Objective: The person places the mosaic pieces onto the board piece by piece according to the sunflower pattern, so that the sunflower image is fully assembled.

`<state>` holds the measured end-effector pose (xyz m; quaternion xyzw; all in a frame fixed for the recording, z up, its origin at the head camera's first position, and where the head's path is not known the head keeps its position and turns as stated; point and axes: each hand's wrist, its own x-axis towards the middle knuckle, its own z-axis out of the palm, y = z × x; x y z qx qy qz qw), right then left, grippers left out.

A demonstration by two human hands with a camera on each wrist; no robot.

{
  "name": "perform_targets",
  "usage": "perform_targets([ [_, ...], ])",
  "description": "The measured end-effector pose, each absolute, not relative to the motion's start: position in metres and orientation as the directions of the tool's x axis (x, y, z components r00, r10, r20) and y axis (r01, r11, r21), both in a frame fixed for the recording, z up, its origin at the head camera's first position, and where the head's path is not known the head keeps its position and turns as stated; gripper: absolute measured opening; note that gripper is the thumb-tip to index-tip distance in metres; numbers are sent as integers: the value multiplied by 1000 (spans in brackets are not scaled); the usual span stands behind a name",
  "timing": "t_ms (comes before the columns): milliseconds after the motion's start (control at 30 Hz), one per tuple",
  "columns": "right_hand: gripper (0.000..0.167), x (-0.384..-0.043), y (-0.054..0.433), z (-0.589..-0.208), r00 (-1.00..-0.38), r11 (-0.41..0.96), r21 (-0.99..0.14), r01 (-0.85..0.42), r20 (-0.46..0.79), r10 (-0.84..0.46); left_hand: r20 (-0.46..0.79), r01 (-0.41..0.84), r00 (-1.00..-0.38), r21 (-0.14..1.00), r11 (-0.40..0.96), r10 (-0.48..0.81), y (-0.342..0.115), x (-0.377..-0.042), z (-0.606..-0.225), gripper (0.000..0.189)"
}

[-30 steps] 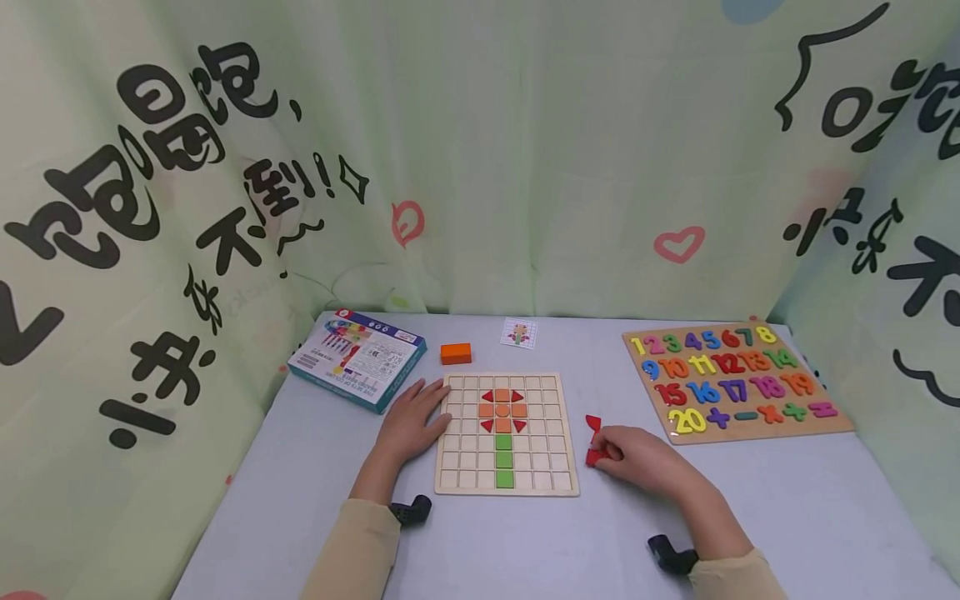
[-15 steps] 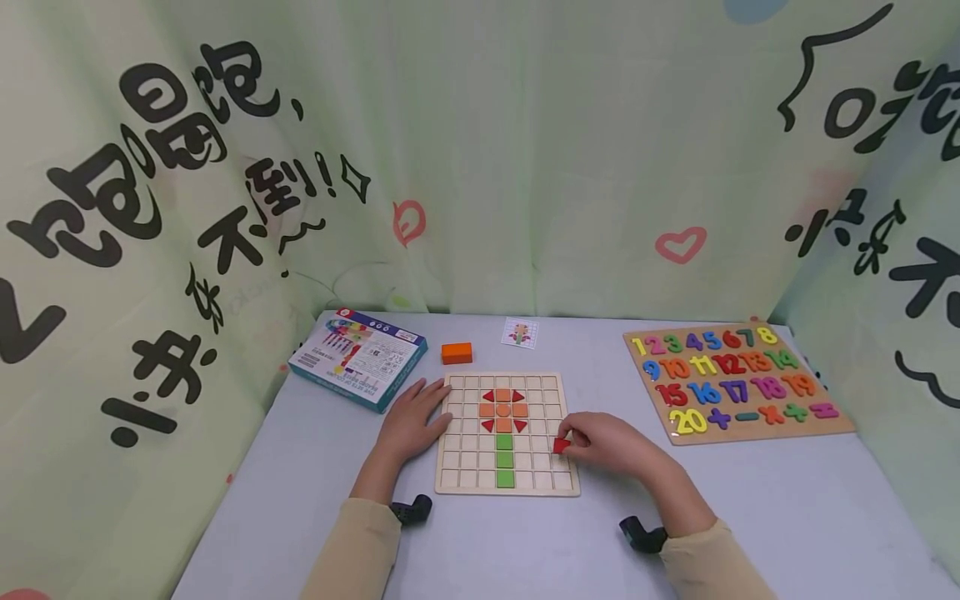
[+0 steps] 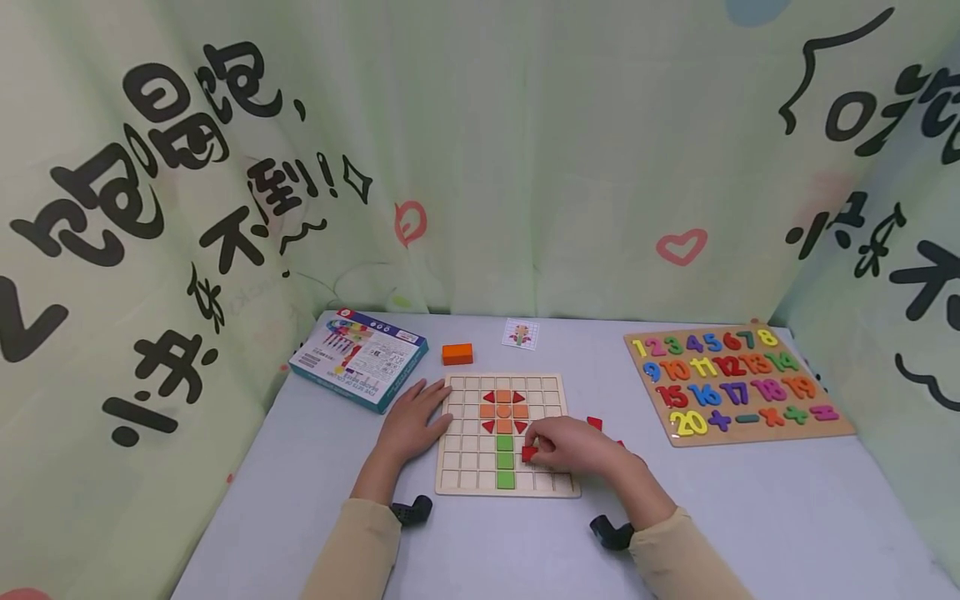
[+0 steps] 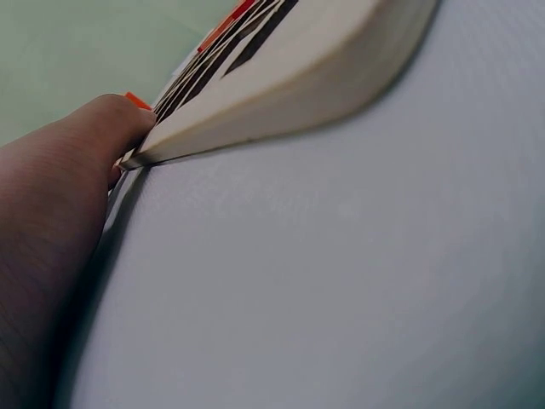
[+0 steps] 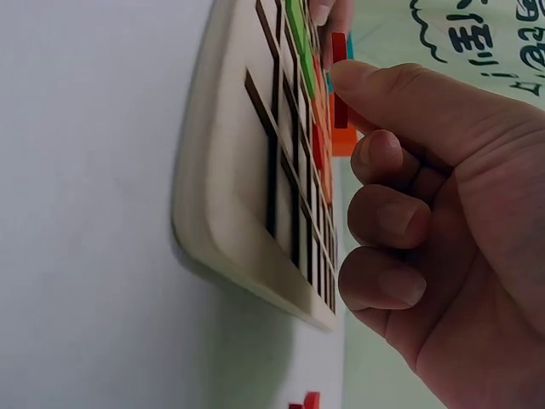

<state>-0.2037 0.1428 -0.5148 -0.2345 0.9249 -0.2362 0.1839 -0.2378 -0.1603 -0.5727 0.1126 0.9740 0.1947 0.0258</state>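
1. tile [image 3: 528, 454], red, pinched between thumb and finger of right hand [image 3: 573, 443]; lies at the fingertips, toward left hand [image 3: 411, 421];
2. tile is over grid board [image 3: 468, 481], just right of green column [image 3: 505, 461]; contact with board cannot be told;
3. left hand, fingers extended, grasping nothing, touches board's left edge;
4. red piece [image 3: 594, 423] on table, just beyond right hand.

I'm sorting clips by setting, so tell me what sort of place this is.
Probably a curtained-off play corner, judging by the printed curtains, the number board and the gridded wooden board.
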Motion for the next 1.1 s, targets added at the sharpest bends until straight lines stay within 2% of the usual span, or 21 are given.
perform_targets([
  [200,17,-204,138,-523,-804,769,-517,-375,-231,-548,-8,207,-974,386,899,228,-160,-238,-574,58],
  [867,24,-200,135,-525,-819,776,-489,-399,-191,-542,-16,202,-974,381,902,225,-160,-237,-572,58],
  [1100,16,-202,144,-523,-866,806,-504,-312,-198,-459,-4,206,-974,387,899,225,-161,-238,-574,58],
])
